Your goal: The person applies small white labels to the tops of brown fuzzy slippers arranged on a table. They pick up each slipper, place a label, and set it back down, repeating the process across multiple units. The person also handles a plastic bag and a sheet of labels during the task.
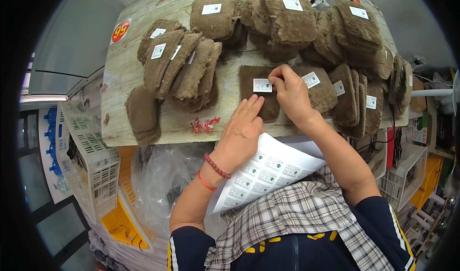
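Brown, fuzzy pad (272,109) lies flat on the worktop (228,120), a white label (261,85) on it. The right hand (293,96) pinches the label's right edge between thumb and forefinger — probably to set it straight. The left hand (239,132) has its fingers extended, nearly together, tips just below the label, seemingly to steady the pad. A label sheet (268,177) rests over the lap, likely for easy reach; labelled pads (291,24) stand piled beyond.
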The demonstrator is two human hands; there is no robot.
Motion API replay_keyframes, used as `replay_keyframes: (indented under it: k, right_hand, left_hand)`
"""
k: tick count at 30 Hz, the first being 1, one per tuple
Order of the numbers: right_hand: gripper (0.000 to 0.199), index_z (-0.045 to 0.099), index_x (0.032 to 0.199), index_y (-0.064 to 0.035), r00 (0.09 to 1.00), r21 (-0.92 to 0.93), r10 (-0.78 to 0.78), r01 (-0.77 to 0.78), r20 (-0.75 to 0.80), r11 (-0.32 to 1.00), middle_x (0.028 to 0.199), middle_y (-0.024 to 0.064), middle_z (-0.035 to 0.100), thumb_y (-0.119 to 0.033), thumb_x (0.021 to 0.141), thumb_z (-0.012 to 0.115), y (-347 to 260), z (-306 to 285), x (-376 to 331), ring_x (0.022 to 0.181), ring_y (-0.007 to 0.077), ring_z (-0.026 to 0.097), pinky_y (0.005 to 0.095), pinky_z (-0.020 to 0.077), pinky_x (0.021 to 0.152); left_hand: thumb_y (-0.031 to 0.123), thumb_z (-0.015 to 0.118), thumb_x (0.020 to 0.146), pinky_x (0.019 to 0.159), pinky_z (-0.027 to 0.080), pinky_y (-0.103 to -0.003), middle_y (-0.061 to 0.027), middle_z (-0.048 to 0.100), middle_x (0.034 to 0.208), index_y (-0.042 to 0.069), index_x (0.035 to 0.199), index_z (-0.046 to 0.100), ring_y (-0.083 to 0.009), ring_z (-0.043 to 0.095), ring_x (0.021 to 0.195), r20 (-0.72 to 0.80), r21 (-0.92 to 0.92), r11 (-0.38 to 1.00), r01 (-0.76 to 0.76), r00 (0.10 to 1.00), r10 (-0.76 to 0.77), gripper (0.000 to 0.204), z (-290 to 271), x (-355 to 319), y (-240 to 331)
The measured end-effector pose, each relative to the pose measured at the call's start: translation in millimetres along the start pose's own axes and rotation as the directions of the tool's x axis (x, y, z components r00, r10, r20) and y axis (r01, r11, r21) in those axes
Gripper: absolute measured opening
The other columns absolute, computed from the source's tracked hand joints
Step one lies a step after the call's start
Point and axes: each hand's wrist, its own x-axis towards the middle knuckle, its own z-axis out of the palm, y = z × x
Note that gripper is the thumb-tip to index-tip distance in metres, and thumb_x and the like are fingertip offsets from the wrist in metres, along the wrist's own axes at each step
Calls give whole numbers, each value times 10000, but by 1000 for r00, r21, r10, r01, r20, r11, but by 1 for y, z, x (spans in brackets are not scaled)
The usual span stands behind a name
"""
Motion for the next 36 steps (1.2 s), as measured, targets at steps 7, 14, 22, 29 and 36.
replay_keyframes:
  k: [7, 14, 22, 29, 36]
  right_hand:
    - [32, 582, 874, -30, 1000, -139, -25, 25, 0, 990, 829, 143, 663, -55, 867, 601, -7, 0, 3, 776, 353, 647, 442, 494, 673]
    - [35, 569, 873, -33, 998, -181, -64, 59, -25, 982, 824, 141, 657, -40, 861, 601, -9, 2, 0, 772, 358, 644, 448, 492, 664]
    - [68, 560, 875, -38, 991, -249, -122, 104, -57, 963, 817, 143, 646, -43, 849, 623, -6, 6, -1, 761, 357, 641, 450, 493, 655]
    - [55, 566, 879, -26, 983, -253, -172, 151, -65, 956, 814, 148, 634, -50, 871, 615, -7, 6, -2, 754, 360, 626, 434, 487, 656]
    - [63, 562, 880, -28, 983, -256, -172, 151, -62, 955, 813, 143, 630, -54, 872, 619, -6, 7, -3, 759, 353, 625, 427, 487, 656]
  left_hand:
    - [-2, 608, 822, 1131, 323, -491, -267, 473, 1371, -81, 808, 552, -413, 404, 1330, -3, -1, 1000, -5, 1000, 5, 98, 0, 0, -1]
    - [-9, 612, 824, 1122, 335, -484, -264, 474, 1362, -81, 804, 542, -413, 403, 1329, -6, 5, 1000, -5, 1000, 5, 103, 0, 0, 0]
    - [-15, 621, 837, 1099, 360, -449, -263, 392, 1430, -64, 770, 503, -414, 342, 1372, -19, -47, 996, 73, 997, -74, 144, 0, -1, 2]
    - [-13, 626, 837, 1117, 340, -449, -275, 312, 1499, -59, 758, 502, -412, 269, 1418, -7, -40, 998, 47, 999, -47, 155, -1, 2, 0]
    - [-3, 622, 841, 1129, 323, -449, -283, 322, 1491, -69, 760, 522, -410, 282, 1413, 32, 26, 997, 77, 996, -78, 144, 1, 3, 2]
